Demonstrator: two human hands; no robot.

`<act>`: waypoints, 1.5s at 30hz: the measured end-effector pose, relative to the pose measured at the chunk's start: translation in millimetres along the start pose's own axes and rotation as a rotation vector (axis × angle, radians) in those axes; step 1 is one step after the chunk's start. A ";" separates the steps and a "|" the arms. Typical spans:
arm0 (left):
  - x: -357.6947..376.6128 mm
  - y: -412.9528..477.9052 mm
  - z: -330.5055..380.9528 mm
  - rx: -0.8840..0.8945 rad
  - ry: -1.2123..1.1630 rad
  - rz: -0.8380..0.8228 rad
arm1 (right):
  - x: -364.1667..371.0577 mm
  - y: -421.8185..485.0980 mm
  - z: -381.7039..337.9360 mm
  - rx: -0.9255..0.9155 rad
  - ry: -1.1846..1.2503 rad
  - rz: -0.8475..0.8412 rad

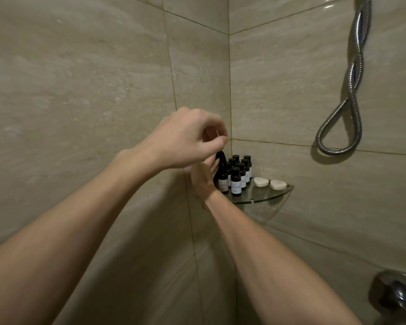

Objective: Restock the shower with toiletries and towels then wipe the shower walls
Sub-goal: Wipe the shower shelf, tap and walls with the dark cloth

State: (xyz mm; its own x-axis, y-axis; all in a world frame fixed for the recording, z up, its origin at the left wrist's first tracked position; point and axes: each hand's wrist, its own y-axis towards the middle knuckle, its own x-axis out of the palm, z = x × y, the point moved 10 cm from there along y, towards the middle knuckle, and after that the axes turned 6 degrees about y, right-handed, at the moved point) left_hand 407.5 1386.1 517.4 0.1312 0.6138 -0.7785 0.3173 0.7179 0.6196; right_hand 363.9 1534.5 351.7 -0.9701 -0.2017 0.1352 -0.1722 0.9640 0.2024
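Several small dark bottles (236,181) with white labels stand in a cluster on a glass corner shelf (265,198). Two white soap bars (261,181) lie on its right part. My right hand (203,180) reaches up at the shelf's left end, its fingers round a dark bottle (221,160) beside the cluster. My left hand (188,139) hovers just above it, fingers curled and thumb against the fingertips. A thin pale sliver shows between them; I cannot tell what it is. No towel is in view.
Beige tiled shower walls (80,90) meet in the corner behind the shelf. A chrome shower hose (352,90) hangs looped on the right wall. A chrome tap fitting (394,294) sticks out at the lower right.
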 end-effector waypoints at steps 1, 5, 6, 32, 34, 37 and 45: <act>-1.3 -1.4 0.9 -0.001 0.000 -0.001 | 0.7 -1.8 2.9 0.010 -0.002 -0.004; -2.8 -8.3 -1.7 -0.025 0.004 -0.016 | 8.4 -28.2 8.0 0.018 -0.025 -0.033; -1.5 -10.5 -3.3 -0.032 0.004 -0.025 | 12.5 -37.6 10.6 0.009 -0.041 -0.039; 7.6 -176.7 -48.3 0.079 0.554 -0.117 | 71.6 -208.4 50.6 -0.331 -0.039 -0.292; -1.0 -186.8 -45.8 0.140 0.686 -0.108 | 93.1 -253.9 31.5 -0.600 -0.189 -0.372; -20.2 -202.5 -46.1 0.142 0.796 -0.083 | 119.2 -305.6 45.9 -0.872 -0.487 -0.514; -0.9 -222.3 -32.7 0.079 0.762 -0.106 | 48.7 -209.5 123.9 -0.369 -0.252 -0.112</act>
State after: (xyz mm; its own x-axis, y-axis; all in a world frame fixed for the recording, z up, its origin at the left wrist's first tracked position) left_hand 306.2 1236.7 383.6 -0.5772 0.6203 -0.5312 0.3621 0.7774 0.5143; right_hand 331.5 1344.1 195.7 -0.9682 -0.2088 -0.1379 -0.2502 0.8036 0.5400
